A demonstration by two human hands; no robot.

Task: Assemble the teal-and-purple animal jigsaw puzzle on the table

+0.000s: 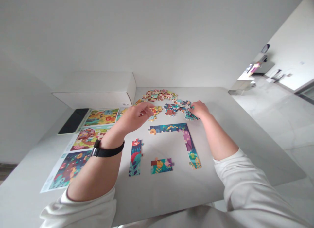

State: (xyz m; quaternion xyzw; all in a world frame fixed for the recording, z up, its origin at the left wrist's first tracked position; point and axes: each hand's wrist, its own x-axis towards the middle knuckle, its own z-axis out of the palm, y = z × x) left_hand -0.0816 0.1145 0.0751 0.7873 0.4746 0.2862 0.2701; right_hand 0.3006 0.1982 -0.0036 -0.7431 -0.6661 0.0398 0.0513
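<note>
My left hand (139, 116) hovers beside a few yellow puzzle pieces (157, 111), its fingers loosely bent and apart, with nothing seen in them. My right hand (200, 109) is at the right side of a loose pile of blue and teal puzzle pieces (171, 109); its fingertips close on a piece there, partly hidden. Nearer me lie joined puzzle sections: a dark blue top strip (169, 128) running into a right side strip (192, 152), a separate left strip (135, 159) and a short bottom strip (162, 166).
A pile of red and yellow pieces (160, 95) lies at the back by the wall. At the left are a white box (93, 98), a dark phone (74, 120) and a sheet of printed pictures (73, 169). The table's right edge (265, 141) drops to a tiled floor.
</note>
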